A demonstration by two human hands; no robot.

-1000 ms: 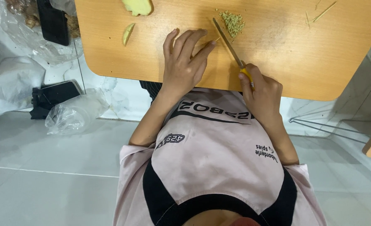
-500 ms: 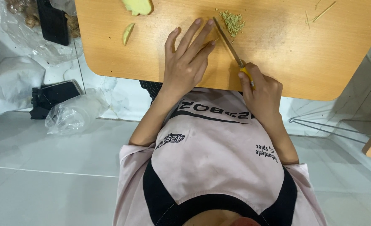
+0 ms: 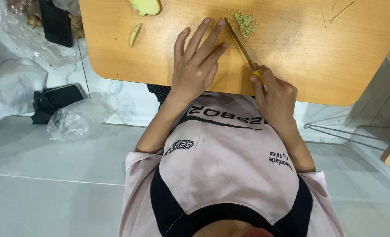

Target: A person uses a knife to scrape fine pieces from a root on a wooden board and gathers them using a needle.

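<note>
White tiled floor (image 3: 50, 193) nearest cam, w/ a crumpled clear plastic bag (image 3: 78, 120) and a black device (image 3: 56, 98) by it. Wooden surface (image 3: 335, 61) beyond that. Right hand (image 3: 276, 94) at near edge, closed round the yellow handle of a knife (image 3: 241, 44); blade runs diagonally away, tip next to a small pile of minced greenish bits (image 3: 245, 23). Left hand (image 3: 197, 66) open, flat, palm down on surface, fingers (image 3: 203, 35) spread, just beside the blade, holding nothing. Farther left: a thin pale slice (image 3: 134, 34), then a bigger pale chunk (image 3: 145, 6) at far edge. Thin slivers (image 3: 341, 12) far right.
</note>
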